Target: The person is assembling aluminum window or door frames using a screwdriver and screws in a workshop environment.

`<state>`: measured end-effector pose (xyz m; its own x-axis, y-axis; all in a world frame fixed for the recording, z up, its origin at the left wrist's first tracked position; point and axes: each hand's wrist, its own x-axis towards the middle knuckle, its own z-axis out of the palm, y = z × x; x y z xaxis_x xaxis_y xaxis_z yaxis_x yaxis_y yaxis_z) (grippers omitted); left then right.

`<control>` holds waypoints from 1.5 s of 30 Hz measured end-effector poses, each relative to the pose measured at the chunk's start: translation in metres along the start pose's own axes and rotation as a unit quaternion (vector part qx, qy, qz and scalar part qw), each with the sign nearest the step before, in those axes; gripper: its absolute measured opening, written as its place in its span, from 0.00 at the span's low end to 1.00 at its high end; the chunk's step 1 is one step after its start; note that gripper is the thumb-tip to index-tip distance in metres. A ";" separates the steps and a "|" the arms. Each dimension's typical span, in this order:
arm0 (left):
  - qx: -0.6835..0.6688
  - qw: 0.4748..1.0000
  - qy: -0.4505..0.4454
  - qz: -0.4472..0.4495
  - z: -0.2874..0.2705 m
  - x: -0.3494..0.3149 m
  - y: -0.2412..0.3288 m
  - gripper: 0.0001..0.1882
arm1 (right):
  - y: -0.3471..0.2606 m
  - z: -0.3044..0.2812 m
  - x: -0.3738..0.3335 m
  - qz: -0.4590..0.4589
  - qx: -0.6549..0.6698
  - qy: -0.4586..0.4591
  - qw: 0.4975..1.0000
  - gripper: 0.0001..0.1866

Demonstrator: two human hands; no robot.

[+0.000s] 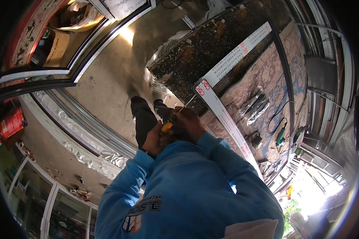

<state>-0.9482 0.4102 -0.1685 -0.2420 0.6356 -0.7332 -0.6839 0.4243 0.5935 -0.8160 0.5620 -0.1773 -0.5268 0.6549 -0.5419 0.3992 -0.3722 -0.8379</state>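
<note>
My left hand (154, 140) is closed round the yellow handle of what looks like a screwdriver (166, 127), low in front of my body. Closed round its thin shaft is my right hand (190, 124), farther up and to the right. The shaft slants up toward the corner of a frame. This frame is dark-edged, and white protective film with red marks covers its faces; one film-covered bar (239, 55) runs off to the upper right, another (231, 127) toward the lower right. My fingers hide part of the tool, and whether its tip touches the frame I cannot tell.
The frame lies on a worn dark table (179, 59) partly covered by a patterned carpet (263, 83). On the carpet are crumpled clear plastic (254, 105) and a green power tool (281, 136) with a cord. Long metal profiles (87, 119) line the left; another framed panel (73, 75) stands upper left.
</note>
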 end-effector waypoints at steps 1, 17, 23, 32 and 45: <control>-0.065 0.994 -0.026 -0.081 -0.011 0.000 0.002 0.18 | -0.008 0.004 -0.002 0.003 -0.003 -0.006 1.000 0.11; 0.023 0.986 0.108 0.122 0.020 0.004 -0.023 0.22 | -0.015 0.003 0.012 0.176 -0.100 -0.053 0.978 0.18; -0.138 0.989 -0.030 0.041 0.009 0.005 -0.037 0.20 | -0.033 0.009 0.007 0.128 -0.049 -0.053 0.989 0.23; -0.124 0.990 -0.071 -0.002 -0.006 0.003 -0.038 0.23 | -0.037 0.014 0.003 0.089 -0.015 -0.023 0.996 0.23; 0.169 0.972 0.050 0.156 0.012 -0.011 -0.017 0.25 | -0.025 0.009 0.013 0.150 -0.099 -0.015 0.984 0.16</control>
<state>-0.9251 0.4035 -0.1666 -0.4785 0.7080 -0.5193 -0.3064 0.4197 0.8544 -0.8390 0.5736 -0.1642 -0.3832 0.5147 -0.7669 0.6766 -0.4088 -0.6124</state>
